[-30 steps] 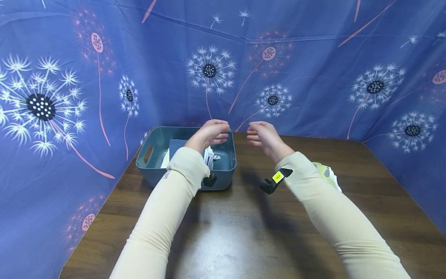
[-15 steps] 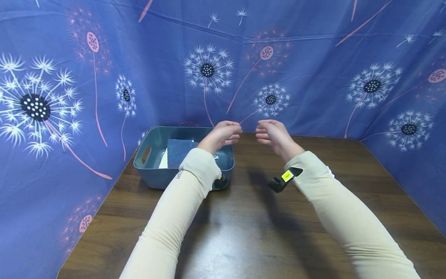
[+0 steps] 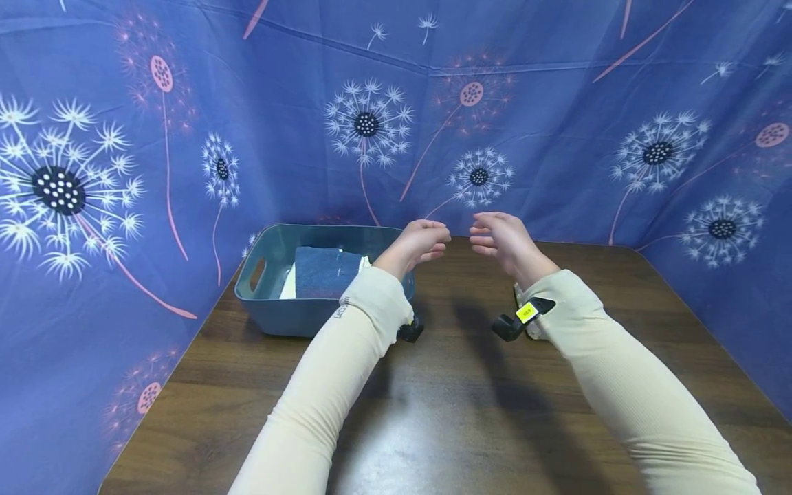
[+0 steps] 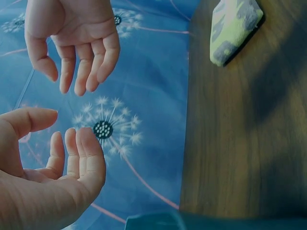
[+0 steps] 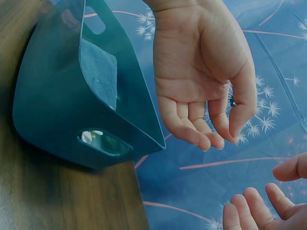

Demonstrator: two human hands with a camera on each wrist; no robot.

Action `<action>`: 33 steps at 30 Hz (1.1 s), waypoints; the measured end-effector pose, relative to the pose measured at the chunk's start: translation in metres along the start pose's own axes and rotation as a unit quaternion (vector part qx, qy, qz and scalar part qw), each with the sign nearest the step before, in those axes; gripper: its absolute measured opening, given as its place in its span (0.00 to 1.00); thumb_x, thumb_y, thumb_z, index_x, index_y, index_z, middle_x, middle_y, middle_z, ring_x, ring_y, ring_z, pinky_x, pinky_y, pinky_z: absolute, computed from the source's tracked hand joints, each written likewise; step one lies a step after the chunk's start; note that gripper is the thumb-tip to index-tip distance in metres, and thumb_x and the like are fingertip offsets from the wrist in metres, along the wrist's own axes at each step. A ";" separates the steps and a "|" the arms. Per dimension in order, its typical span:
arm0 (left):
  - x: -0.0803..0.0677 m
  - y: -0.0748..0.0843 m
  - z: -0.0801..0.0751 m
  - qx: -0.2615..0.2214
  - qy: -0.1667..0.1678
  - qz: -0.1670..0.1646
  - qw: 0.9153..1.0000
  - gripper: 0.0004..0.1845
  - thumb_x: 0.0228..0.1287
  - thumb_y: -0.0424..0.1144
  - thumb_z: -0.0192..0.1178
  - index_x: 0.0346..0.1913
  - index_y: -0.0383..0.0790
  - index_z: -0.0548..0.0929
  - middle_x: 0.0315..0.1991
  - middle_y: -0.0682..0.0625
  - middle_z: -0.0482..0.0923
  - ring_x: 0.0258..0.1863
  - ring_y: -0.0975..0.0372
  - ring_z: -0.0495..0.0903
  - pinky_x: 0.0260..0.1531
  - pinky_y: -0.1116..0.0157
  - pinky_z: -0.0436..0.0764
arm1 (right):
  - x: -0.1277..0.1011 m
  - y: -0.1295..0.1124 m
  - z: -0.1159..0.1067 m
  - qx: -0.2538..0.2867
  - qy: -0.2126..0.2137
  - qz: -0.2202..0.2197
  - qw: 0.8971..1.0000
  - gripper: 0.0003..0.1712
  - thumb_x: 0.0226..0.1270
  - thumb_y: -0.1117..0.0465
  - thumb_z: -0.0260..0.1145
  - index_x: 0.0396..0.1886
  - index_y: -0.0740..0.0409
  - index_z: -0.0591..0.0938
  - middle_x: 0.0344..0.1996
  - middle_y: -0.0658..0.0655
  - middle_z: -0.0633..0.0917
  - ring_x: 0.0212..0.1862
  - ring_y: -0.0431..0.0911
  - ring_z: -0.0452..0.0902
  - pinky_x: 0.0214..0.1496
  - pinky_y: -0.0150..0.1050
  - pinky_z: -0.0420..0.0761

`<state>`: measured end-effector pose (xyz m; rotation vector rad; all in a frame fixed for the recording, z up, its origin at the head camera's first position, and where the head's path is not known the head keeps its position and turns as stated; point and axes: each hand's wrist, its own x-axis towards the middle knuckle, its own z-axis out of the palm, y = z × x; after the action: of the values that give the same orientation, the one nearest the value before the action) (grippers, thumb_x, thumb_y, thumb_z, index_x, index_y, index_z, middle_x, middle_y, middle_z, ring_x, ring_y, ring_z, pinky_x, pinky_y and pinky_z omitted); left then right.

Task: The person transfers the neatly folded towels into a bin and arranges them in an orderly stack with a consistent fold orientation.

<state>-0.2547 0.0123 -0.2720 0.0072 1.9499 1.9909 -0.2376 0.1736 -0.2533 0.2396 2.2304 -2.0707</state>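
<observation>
Blue dandelion-print cloth [image 3: 557,103] walls the table [image 3: 470,412] on three sides. Both hands have drifted rightward: left hand [image 3: 417,244] now clear of the teal bin [image 3: 272,302] at the far left corner, right hand [image 3: 504,240] beside it, both loosely curled, empty. Near table lies bare.

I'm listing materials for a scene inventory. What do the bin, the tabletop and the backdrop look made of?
Bin: probably moulded plastic, teal, smooth and semi-matte, with rounded corners and cut-out handles.
Tabletop: dark wood or wood-look laminate; the grain runs in streaks and a soft glare suggests a sealed surface.
Backdrop: thin printed cloth, blue with dandelions; creases and folds show.
</observation>
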 end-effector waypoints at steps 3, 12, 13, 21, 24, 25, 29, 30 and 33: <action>0.001 -0.002 0.008 -0.004 0.005 0.004 1.000 0.18 0.59 0.30 0.57 0.54 0.34 0.74 0.40 0.48 0.76 0.34 0.61 0.77 0.43 0.66 0.78 | -0.001 0.000 -0.006 0.006 0.000 0.001 1.000 0.29 0.72 0.57 0.51 0.68 0.66 0.61 0.46 0.58 0.72 0.39 0.41 0.75 0.58 0.42 0.71; 0.006 -0.012 0.035 -0.012 0.002 0.017 1.000 0.18 0.58 0.29 0.56 0.53 0.33 0.75 0.39 0.47 0.76 0.41 0.56 0.78 0.45 0.64 0.78 | -0.006 0.000 -0.028 0.030 0.007 0.008 0.999 0.30 0.72 0.58 0.52 0.68 0.66 0.59 0.45 0.57 0.71 0.37 0.40 0.75 0.42 0.32 0.79; 0.006 -0.013 0.038 -0.014 0.003 0.018 1.000 0.17 0.58 0.29 0.56 0.53 0.33 0.75 0.38 0.47 0.76 0.40 0.56 0.78 0.45 0.63 0.78 | -0.006 0.000 -0.031 0.031 0.008 0.009 0.999 0.30 0.72 0.58 0.52 0.68 0.66 0.59 0.44 0.57 0.71 0.36 0.40 0.75 0.39 0.31 0.79; 0.010 -0.023 0.063 -0.024 0.025 0.028 0.999 0.14 0.57 0.28 0.58 0.47 0.34 0.77 0.35 0.48 0.76 0.38 0.57 0.79 0.41 0.65 0.79 | -0.008 0.003 -0.052 0.039 0.025 0.012 0.999 0.28 0.71 0.57 0.53 0.65 0.65 0.62 0.43 0.57 0.73 0.33 0.39 0.77 0.46 0.35 0.79; 0.012 -0.024 0.073 -0.023 0.030 0.029 0.999 0.13 0.57 0.29 0.59 0.46 0.36 0.78 0.36 0.48 0.77 0.37 0.57 0.79 0.40 0.65 0.80 | -0.008 0.004 -0.059 0.048 0.023 0.011 0.998 0.25 0.71 0.57 0.53 0.62 0.64 0.64 0.36 0.53 0.77 0.32 0.39 0.77 0.43 0.34 0.79; 0.012 -0.026 0.075 -0.023 0.033 0.028 0.999 0.12 0.57 0.29 0.59 0.46 0.36 0.78 0.35 0.48 0.77 0.37 0.57 0.79 0.40 0.65 0.80 | -0.008 0.005 -0.061 0.056 0.021 0.012 0.998 0.24 0.71 0.58 0.53 0.61 0.64 0.64 0.33 0.51 0.77 0.32 0.39 0.78 0.42 0.34 0.79; 0.017 -0.030 0.087 -0.028 0.040 0.028 0.998 0.10 0.58 0.31 0.60 0.43 0.37 0.78 0.33 0.49 0.77 0.35 0.58 0.79 0.39 0.65 0.80 | -0.007 0.006 -0.068 0.074 0.016 0.016 0.997 0.16 0.71 0.58 0.52 0.55 0.58 0.68 0.28 0.48 0.79 0.31 0.39 0.79 0.40 0.33 0.80; 0.019 -0.031 0.090 -0.031 0.039 0.029 0.998 0.09 0.58 0.31 0.60 0.43 0.37 0.78 0.33 0.49 0.77 0.34 0.58 0.79 0.39 0.65 0.80 | -0.007 0.006 -0.070 0.080 0.015 0.015 0.997 0.14 0.71 0.58 0.52 0.53 0.58 0.69 0.27 0.48 0.80 0.30 0.39 0.79 0.40 0.33 0.80; 0.024 -0.035 0.101 -0.036 0.038 0.036 0.998 0.09 0.57 0.30 0.60 0.42 0.37 0.79 0.31 0.50 0.77 0.32 0.59 0.79 0.39 0.64 0.80 | -0.005 0.010 -0.077 0.092 0.011 0.012 0.996 0.08 0.71 0.59 0.51 0.46 0.55 0.71 0.26 0.48 0.81 0.30 0.39 0.79 0.38 0.33 0.80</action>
<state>-0.2435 0.1157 -0.3059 -0.0164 1.9481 2.1375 -0.2278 0.2508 -0.2561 0.3030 2.0382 -2.2733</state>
